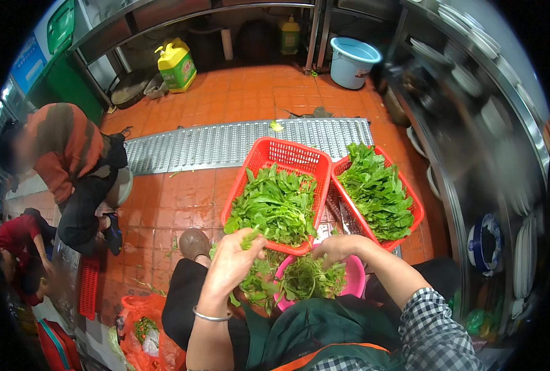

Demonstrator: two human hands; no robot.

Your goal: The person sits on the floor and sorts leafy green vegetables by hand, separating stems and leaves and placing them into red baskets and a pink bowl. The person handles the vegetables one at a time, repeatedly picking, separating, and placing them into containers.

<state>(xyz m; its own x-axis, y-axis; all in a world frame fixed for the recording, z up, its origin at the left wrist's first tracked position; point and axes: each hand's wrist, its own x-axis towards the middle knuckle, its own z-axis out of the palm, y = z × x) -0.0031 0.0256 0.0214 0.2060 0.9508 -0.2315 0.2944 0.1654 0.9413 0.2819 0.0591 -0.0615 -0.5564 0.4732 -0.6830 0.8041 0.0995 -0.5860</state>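
My left hand [234, 254] pinches a small bunch of leafy greens [251, 239] by the near corner of a red plastic basket [298, 152]. Loose green leaves [275, 204] cover much of that basket's inside. My right hand [339, 248] reaches down over a pink plastic basin [356, 278], its fingertips at the tangled greens [309, 278] there. Those fingers are blurred and partly hidden, so their hold is unclear. A second red basket [417, 214], heaped with greens [377, 197], stands at an angle to the right. More greens [259, 278] lie left of the basin.
A perforated metal drain cover [210, 146] crosses the wet tiled floor [182, 195]. A seated person [71, 153] and another person [22, 246] are at left. An orange plastic bag [133, 310] lies near my left leg. Metal shelving [442, 185] with plates runs along the right.
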